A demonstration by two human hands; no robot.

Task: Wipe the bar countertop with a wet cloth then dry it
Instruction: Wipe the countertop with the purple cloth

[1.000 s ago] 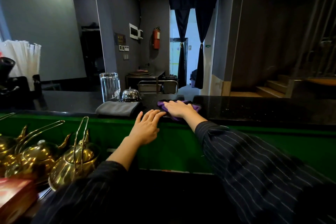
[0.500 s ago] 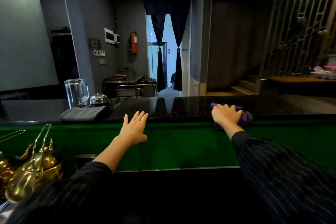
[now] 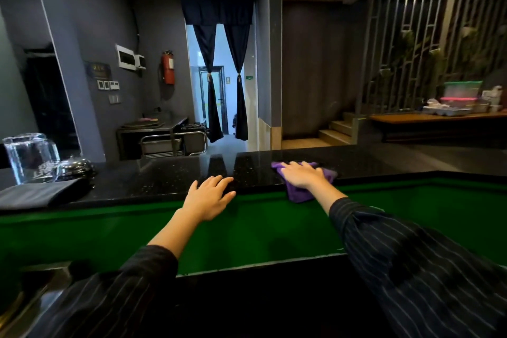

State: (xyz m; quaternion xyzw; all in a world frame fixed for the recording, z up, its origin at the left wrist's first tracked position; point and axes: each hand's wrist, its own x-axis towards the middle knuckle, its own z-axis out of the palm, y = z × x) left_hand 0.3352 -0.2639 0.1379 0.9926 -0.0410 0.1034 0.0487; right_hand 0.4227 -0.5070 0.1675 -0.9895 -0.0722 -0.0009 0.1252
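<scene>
The black speckled bar countertop (image 3: 164,181) runs across the view above a green front panel. My right hand (image 3: 300,174) presses flat on a purple cloth (image 3: 299,195) at the counter's near edge; part of the cloth hangs over the green panel. My left hand (image 3: 210,196) rests flat with fingers spread on the counter's near edge, to the left of the cloth, holding nothing. A folded grey cloth (image 3: 41,195) lies on the counter at the far left.
An upturned clear glass (image 3: 30,156) and a chrome service bell (image 3: 75,167) stand at the counter's left end behind the grey cloth. Beyond the counter are a metal cart, a curtained doorway and stairs at the right.
My right hand slid the purple cloth rightward along the counter from near the grey cloth. The view turned right, so the brass teapots dropped out of sight. My left hand stayed on the edge.
</scene>
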